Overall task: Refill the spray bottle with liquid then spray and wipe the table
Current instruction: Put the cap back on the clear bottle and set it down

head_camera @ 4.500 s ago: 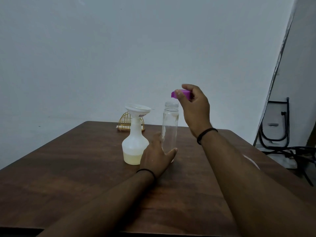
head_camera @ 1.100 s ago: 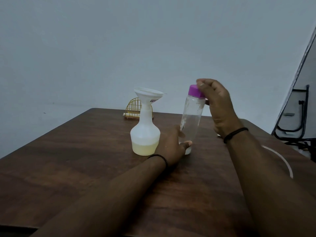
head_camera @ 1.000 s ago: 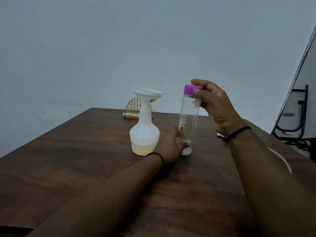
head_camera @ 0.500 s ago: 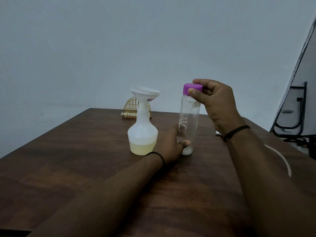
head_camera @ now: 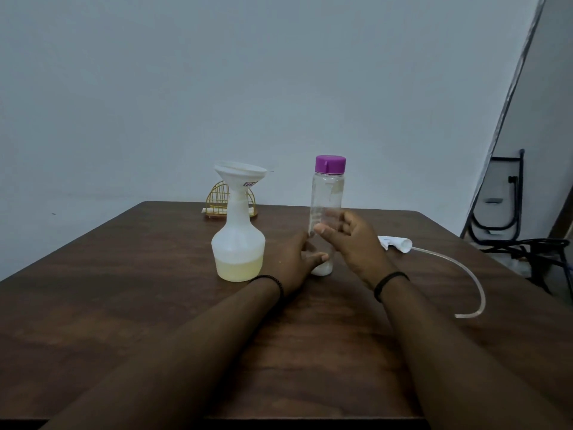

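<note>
Both forearms are reaching straight out over the dark wooden counter (head_camera: pixel 124 290), a black band sitting on each wrist. The left hand (head_camera: pixel 296 259) is resting low near the foot of the clear bottle (head_camera: pixel 326 212), thumb stretching toward its base and the fingers curving round the lower part, looks like a loose hold steadying it. The right hand (head_camera: pixel 353 243) is hovering just at 3 o'clock of the bottle, palm facing left, fingers relaxed and spread with the thumb pointing at the glass, holding nothing; can't tell if the fingertips are actually touching it.

The bottle is standing upright near the middle of the counter and its purple cap (head_camera: pixel 330 164) is sitting on top. The white spray bottle (head_camera: pixel 238 246) is standing just at 9 o'clock of it, apart from the left hand, with a white funnel (head_camera: pixel 241 176) sitting in its neck and pale yellow liquid filling the bottom part. The spray head (head_camera: pixel 397 243) is lying on the counter at 3 o'clock of the right hand, its clear dip tube (head_camera: pixel 465 274) curling toward the near right edge. A little gold wire holder (head_camera: pixel 217 200) is sitting at 12 o'clock behind the spray bottle, by the far edge.
</note>
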